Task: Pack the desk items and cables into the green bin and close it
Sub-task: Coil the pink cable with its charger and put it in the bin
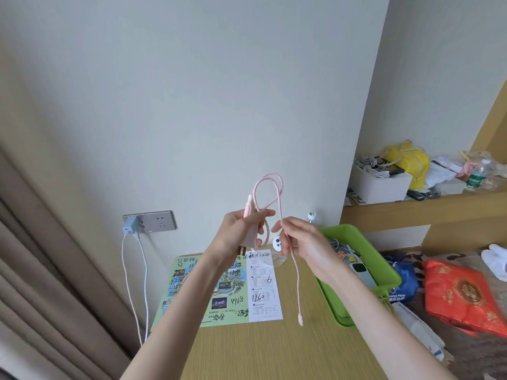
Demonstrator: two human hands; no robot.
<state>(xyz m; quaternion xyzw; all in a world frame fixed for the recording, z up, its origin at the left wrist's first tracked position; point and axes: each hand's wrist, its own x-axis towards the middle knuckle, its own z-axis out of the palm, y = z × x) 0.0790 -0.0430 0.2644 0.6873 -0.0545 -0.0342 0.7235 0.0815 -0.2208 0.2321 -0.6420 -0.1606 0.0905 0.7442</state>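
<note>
Left hand (239,233) grips a blocky pink plug (250,238) and its looped slim cable (298,283); right hand (301,242) pinches the thin dangling strand.

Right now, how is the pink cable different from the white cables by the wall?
The pink cable loops between the left hand and right hand; the white cables hang from the blue charger on the wall. The pink cable's end dangles free; the white cables are plugged in. Both are thin.
</note>
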